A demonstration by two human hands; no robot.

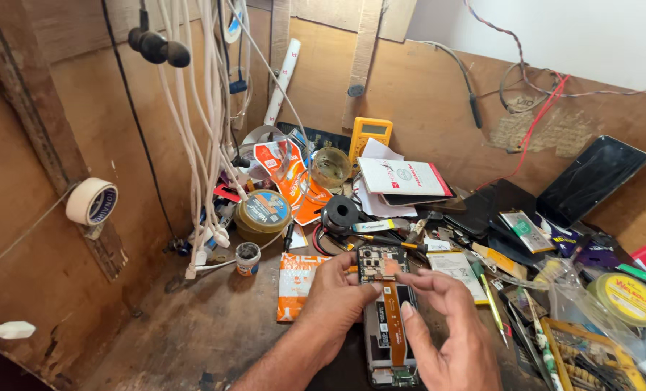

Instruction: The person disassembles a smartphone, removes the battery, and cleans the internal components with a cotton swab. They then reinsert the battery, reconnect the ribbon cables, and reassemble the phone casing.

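Cluttered plywood bench; opened phone point(388, 318) lying centre, just below yellow multimeter point(370, 135). Left hand point(335, 300) pinching its top-left edge, right hand point(449, 326) hovering w/ fingers spread. Prob. light, fragile; gripping frame edges, not orange flex point(394, 318).

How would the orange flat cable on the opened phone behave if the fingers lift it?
The orange flat cable looks thin and ribbon-like, so it would probably bend floppily and weigh almost nothing. It runs along the opened phone down toward the bottom board, so pulling it hard may tear it. The left hand steadies the phone.
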